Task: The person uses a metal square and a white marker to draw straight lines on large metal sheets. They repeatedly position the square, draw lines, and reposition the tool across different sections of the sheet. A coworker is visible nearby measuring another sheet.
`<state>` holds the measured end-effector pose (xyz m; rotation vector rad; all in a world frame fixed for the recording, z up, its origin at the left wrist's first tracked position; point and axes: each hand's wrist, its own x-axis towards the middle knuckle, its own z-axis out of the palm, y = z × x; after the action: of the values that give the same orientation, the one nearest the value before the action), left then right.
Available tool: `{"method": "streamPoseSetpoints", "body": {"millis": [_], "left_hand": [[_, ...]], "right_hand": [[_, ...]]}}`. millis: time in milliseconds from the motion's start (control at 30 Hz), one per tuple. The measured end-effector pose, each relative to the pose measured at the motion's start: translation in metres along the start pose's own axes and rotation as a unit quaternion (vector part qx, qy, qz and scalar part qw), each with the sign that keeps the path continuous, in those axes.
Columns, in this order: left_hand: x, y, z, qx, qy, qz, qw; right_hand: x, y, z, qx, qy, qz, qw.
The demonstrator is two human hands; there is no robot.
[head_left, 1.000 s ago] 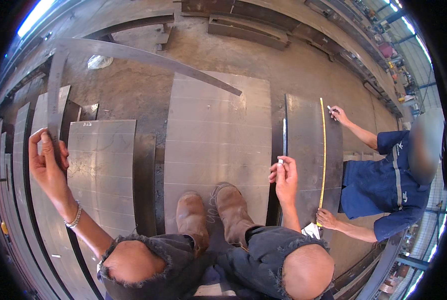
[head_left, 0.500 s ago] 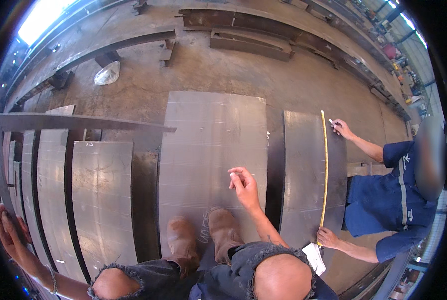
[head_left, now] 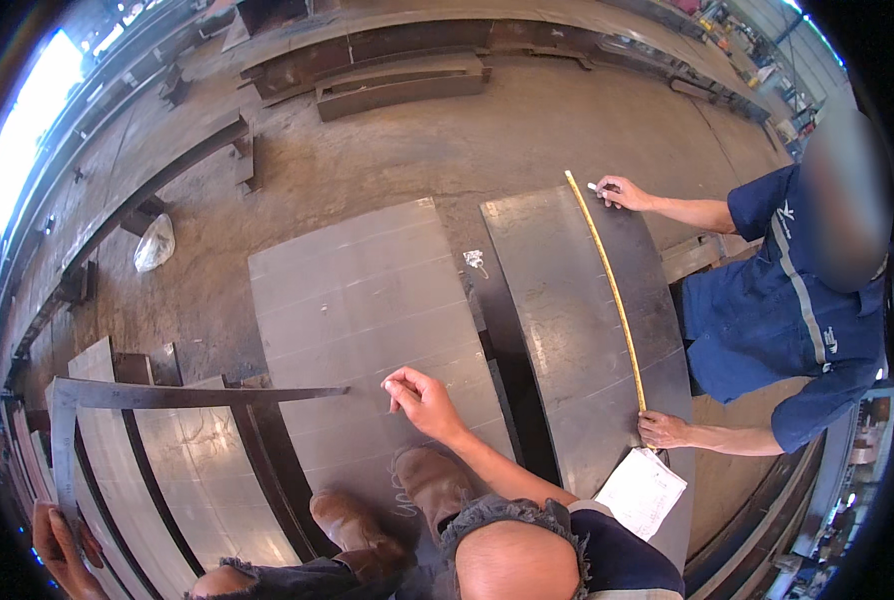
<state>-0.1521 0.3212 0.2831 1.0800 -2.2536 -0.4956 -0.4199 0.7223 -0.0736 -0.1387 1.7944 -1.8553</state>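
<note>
Steel square, long blade across frame centre-left, held at its corner by left hand, lower left, clenched; right hand pinches chalk on plate; judge: keep blade flat, steady before marking.

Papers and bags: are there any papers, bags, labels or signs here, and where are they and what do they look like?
Sheet of paper: white rectangle with faint print, on the near end of the right steel plate, beside the co-worker's hand.
Plastic bag: whitish and crumpled, on the floor at the left.
Small scrap: white, crumpled, on the floor between the two plates; too small to tell more.
No signs or screens.
</note>
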Motion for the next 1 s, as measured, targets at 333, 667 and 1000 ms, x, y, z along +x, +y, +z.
{"method": "streamPoseSetpoints", "body": {"millis": [333,667,1000], "left_hand": [[0.004,0.04,0.02,0.018,-0.054,0.077,0.995],[0.0,0.173,0.066,0.028,-0.201,0.218,0.955],[0.02,0.085,0.042,-0.129,-0.174,0.296,0.93]], "right_hand": [[0.013,-0.008,0.005,-0.072,0.033,-0.03,0.996],[0.024,-0.008,0.037,-0.156,-0.087,-0.054,0.982],[-0.01,-0.023,0.068,-0.191,-0.065,-0.087,0.976]]}}
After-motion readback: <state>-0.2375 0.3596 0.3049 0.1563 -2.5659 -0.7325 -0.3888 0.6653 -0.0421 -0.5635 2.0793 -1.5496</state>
